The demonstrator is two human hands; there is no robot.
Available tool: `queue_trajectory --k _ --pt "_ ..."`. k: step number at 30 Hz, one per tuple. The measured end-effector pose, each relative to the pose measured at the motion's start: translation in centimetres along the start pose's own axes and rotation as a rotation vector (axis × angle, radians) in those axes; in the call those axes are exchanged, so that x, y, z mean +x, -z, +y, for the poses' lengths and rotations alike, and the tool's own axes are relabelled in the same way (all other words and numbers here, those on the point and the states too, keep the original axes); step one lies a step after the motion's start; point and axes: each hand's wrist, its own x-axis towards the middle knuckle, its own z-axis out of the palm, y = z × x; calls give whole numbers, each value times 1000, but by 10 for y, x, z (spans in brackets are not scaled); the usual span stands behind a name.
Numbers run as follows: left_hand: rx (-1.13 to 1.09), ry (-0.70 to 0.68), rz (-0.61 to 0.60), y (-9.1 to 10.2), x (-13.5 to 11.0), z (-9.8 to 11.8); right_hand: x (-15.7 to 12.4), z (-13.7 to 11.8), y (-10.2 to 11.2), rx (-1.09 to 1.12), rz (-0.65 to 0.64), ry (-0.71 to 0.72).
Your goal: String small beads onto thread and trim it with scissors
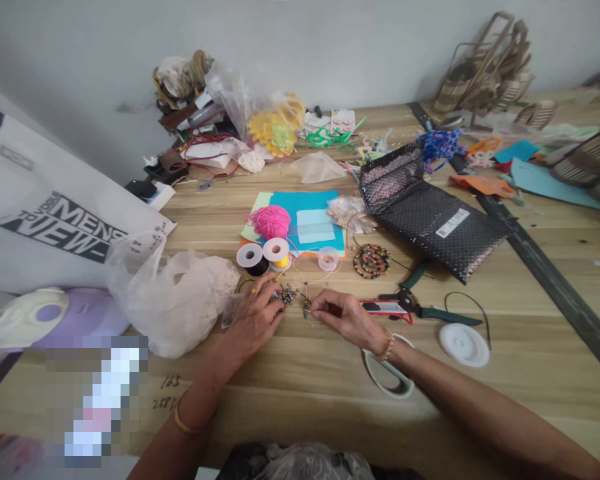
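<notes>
My left hand [256, 313] rests on the wooden table [300, 393], fingertips pinched at a small heap of coloured beads [286, 294]. My right hand [341, 316] is closed in a pinch on a thin wire strung with a few beads [307, 308], just right of the heap. Three spools stand behind the hands: a black one [251, 258], a yellow one [277, 252] and a small clear one [328, 259]. A coil of beaded string [371, 260] lies to the right of them.
A crumpled clear plastic bag [177, 297] lies at my left. Pink yarn [271, 221] sits on blue felt sheets [307, 220]. Pliers [430, 310], a white round lid [463, 344], a black bubble mailer [425, 213], and craft clutter along the wall.
</notes>
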Motion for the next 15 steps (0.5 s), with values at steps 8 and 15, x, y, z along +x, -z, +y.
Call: queue_trajectory --k 8,15 --pt "-45 -12 30 -11 -2 -5 0 1 -1 5 -8 -11" --pt "-389 161 267 -9 5 8 0 -4 -4 164 17 -77"
